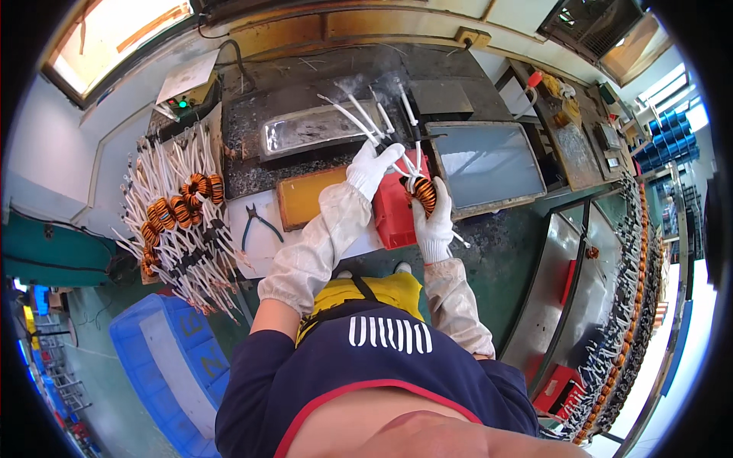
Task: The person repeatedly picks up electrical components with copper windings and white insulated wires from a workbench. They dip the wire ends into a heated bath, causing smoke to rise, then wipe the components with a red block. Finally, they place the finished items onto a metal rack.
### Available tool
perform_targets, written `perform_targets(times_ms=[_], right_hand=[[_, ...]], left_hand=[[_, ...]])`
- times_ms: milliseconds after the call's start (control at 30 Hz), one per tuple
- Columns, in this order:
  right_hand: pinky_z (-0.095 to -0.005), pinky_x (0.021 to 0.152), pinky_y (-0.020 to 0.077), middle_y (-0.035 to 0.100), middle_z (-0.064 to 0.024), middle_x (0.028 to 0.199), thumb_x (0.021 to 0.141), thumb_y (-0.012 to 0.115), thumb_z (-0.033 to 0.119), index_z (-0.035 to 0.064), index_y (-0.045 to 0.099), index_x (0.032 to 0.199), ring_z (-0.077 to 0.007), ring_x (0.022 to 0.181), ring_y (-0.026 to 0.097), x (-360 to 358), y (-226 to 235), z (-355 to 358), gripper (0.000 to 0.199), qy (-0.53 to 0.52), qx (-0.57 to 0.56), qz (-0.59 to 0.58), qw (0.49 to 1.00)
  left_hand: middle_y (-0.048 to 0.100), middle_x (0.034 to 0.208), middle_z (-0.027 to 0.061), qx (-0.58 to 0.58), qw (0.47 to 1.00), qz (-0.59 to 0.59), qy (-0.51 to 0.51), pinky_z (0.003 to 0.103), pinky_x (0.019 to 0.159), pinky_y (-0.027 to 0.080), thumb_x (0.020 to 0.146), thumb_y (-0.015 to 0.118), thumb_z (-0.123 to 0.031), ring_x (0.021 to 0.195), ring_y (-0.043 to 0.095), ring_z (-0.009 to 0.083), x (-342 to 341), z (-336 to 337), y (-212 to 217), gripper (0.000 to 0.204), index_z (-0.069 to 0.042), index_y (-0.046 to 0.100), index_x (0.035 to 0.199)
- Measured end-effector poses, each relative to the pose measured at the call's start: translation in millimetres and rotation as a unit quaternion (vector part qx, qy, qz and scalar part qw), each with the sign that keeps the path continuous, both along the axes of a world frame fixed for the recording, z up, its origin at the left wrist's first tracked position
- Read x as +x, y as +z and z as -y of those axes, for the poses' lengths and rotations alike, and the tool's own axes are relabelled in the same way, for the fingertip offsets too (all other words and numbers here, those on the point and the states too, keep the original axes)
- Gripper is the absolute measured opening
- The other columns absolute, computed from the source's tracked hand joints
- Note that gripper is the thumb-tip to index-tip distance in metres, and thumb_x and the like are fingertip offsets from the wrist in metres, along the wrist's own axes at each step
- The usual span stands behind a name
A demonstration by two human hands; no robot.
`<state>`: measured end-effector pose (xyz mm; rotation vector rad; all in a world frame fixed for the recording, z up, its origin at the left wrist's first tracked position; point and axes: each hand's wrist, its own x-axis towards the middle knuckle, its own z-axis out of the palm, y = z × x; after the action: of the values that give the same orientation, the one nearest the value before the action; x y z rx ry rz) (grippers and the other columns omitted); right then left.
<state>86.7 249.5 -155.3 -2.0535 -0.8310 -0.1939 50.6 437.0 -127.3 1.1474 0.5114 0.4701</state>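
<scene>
My gloved right hand [434, 227] is closed around a ring-shaped coil [424, 196] wound with copper wire. White sleeved leads [410, 164] run from the coil up to my gloved left hand [369, 166], which pinches several of them. Their tips fan out toward the back of the bench, with thin smoke around them. Beside the lead tips, to the left, lies a rectangular metal trough [313, 131] with a shiny silvery surface. A red plastic bin [392, 212] sits below the leads, between my hands. My fingertips on the leads are partly hidden.
An amber-filled tray [301, 200] and cutting pliers [258, 224] lie left of my hands. Further left is a heap of coils with white leads [181, 210]. A grey-surfaced tray [489, 162] stands right. Blue crates [168, 366] are on the floor; a coil-laden rack [622, 343] stands right.
</scene>
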Motion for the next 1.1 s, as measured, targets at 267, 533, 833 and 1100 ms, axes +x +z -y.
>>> perform_targets(times_ms=[267, 533, 833, 1100], right_hand=[[-0.0414, 0.084, 0.0522, 0.058, -0.0209, 0.115, 0.086, 0.072, 0.011, 0.0069, 0.042, 0.143, -0.0378, 0.101, 0.063, -1, -32, 6, 0.065, -0.033, 0.115, 0.048, 0.992], [-0.036, 0.1, 0.0475, 0.054, -0.0192, 0.133, 0.089, 0.07, 0.008, 0.0023, 0.04, 0.143, -0.0289, 0.118, 0.059, -4, -38, 6, 0.062, -0.033, 0.122, 0.007, 0.992], [-0.0369, 0.102, 0.0458, 0.053, -0.0162, 0.13, 0.089, 0.069, 0.001, 0.0009, 0.038, 0.143, -0.0242, 0.115, 0.058, 6, -64, 2, 0.062, -0.023, 0.157, 0.008, 0.987], [-0.0386, 0.102, 0.0477, 0.052, -0.0213, 0.132, 0.089, 0.069, 0.0, -0.0014, 0.032, 0.145, -0.0298, 0.116, 0.058, 14, -78, 4, 0.067, 0.002, 0.199, 0.005, 0.98]], left_hand=[[0.061, 0.12, 0.0081, 0.034, 0.991, -0.026, -0.128, 0.032, 0.09, 0.052, 0.097, 0.065, -0.032, 0.105, 0.06, 0.0156, -64, 50, -36, 0.049, -0.003, 0.051, 0.134], [0.069, 0.11, 0.0129, 0.2, 0.949, -0.244, -0.025, 0.033, 0.089, 0.051, 0.094, 0.065, -0.035, 0.099, 0.065, 0.0204, -217, 29, -149, 0.042, -0.003, 0.062, 0.12], [0.068, 0.094, 0.0096, -0.063, 0.892, -0.444, 0.061, 0.031, 0.074, 0.052, 0.093, 0.063, -0.031, 0.077, 0.063, 0.0196, -406, 65, -249, 0.037, -0.002, 0.064, 0.116], [0.067, 0.11, 0.0188, 0.033, 0.782, -0.615, -0.094, 0.04, 0.092, 0.051, 0.088, 0.062, -0.02, 0.103, 0.065, 0.0332, -530, 185, -267, 0.032, -0.003, 0.067, 0.113]])
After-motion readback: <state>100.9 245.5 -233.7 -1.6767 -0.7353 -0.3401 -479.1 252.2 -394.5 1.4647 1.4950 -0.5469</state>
